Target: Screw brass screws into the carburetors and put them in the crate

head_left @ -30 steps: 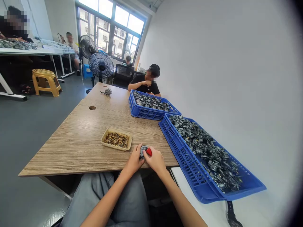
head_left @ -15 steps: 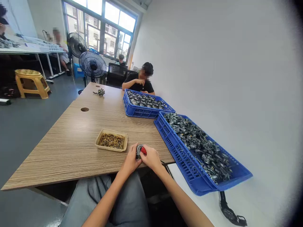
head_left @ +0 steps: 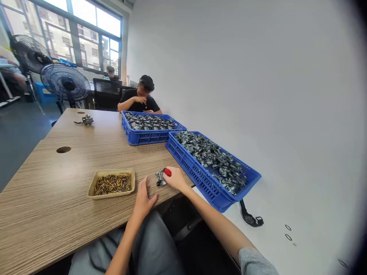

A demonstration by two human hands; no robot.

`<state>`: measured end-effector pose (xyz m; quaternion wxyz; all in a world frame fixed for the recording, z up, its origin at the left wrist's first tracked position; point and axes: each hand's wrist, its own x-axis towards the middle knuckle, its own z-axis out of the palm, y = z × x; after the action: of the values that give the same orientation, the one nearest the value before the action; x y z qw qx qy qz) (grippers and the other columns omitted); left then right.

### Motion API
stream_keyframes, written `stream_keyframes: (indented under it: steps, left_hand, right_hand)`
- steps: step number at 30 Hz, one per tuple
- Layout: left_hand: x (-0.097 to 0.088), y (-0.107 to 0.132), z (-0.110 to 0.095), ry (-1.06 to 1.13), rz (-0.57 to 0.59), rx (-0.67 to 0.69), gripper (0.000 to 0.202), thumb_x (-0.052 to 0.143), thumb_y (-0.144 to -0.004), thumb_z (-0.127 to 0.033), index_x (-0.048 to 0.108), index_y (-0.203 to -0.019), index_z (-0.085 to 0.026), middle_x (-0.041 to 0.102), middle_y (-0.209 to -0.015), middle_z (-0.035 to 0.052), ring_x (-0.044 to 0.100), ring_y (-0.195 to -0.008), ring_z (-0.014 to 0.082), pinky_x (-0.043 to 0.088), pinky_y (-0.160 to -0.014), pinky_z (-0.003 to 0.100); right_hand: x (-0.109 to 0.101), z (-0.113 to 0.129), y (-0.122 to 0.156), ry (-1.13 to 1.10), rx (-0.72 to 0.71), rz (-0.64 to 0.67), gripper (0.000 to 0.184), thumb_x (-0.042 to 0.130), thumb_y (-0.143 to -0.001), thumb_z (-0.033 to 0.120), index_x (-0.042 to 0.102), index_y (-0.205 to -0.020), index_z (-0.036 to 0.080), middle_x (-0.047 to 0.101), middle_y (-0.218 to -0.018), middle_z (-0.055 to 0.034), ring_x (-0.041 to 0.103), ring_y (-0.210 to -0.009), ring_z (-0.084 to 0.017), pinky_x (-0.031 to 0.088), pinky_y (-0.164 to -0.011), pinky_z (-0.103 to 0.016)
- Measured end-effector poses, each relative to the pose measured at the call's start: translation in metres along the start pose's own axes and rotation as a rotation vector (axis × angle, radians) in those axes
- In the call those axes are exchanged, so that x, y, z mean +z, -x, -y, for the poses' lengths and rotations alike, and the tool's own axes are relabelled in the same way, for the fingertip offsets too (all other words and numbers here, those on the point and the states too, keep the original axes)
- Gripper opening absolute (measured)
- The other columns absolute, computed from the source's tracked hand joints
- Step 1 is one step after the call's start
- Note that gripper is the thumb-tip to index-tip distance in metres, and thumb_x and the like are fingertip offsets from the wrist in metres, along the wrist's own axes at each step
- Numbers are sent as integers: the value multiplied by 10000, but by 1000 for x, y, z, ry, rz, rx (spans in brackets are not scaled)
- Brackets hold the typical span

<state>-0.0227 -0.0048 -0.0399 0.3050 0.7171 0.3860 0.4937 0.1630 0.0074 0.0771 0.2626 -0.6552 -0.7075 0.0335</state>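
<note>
My right hand point(head_left: 176, 178) is closed around a short red-handled tool point(head_left: 168, 172), whose working end I cannot make out. A small silver-grey metal part with a dark end point(head_left: 159, 178) is just left of that hand's fingertips; whether the hand also grips it is unclear. My left hand point(head_left: 143, 198) lies by the front edge of the table, apart from the part, fingers spread and nothing in them. To its left stands a beige tray point(head_left: 89, 192) heaped with thin brass-coloured pins point(head_left: 113, 184).
Two blue crates point(head_left: 189, 160) of metal parts line the right side, one beyond the other point(head_left: 143, 138). A lone metal part point(head_left: 87, 120) lies far left, beyond a round hole point(head_left: 63, 149). A black watch point(head_left: 250, 219) lies at right. A co-worker point(head_left: 140, 100) sits behind the crates.
My left hand has let go of the metal part and drawn back to the left, opening. My right hand still holds the red-handled tool. The view has turned to the right.
</note>
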Motion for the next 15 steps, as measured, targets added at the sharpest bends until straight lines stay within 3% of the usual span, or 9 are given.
stream_keyframes:
  steps: [4, 8, 12, 15]
  left_hand:
    - [-2, -3, 1, -3, 5, 0, 764, 662, -879, -363, 300, -1532, -199, 487, -1369, 162, 623, -1044, 235, 579, -851, 401]
    - [-3, -5, 2, -15, 8, 15, 753, 651, -886, -412, 320, -1523, -185, 512, -1328, 161, 635, -1039, 243, 585, -855, 421]
    - [-3, -6, 0, -9, 4, 29, 729, 632, -892, -451, 353, -1507, -177, 542, -1282, 153, 650, -1031, 255, 591, -872, 457]
    - [-4, -7, 0, -4, 6, 25, 740, 631, -877, -506, 391, -1485, -158, 563, -1233, 152, 660, -1012, 273, 603, -850, 480]
  right_hand:
    - [-51, -21, -13, 55, 56, -83, 224, 553, -813, 292, 501, -610, 215, 551, -598, 23, 435, -578, -125, 284, -588, -262]
    - [-130, -58, -14, 164, 187, -194, 230, 534, -805, 331, 493, -611, 214, 550, -607, 16, 440, -592, -132, 287, -586, -268]
    - [-213, -108, 8, 314, 400, -304, 232, 523, -807, 359, 512, -627, 213, 540, -593, 7, 440, -599, -145, 281, -584, -284]
    - [-265, -149, 42, 425, 597, -372, 234, 515, -814, 364, 549, -646, 205, 576, -609, -21, 479, -624, -162, 295, -593, -291]
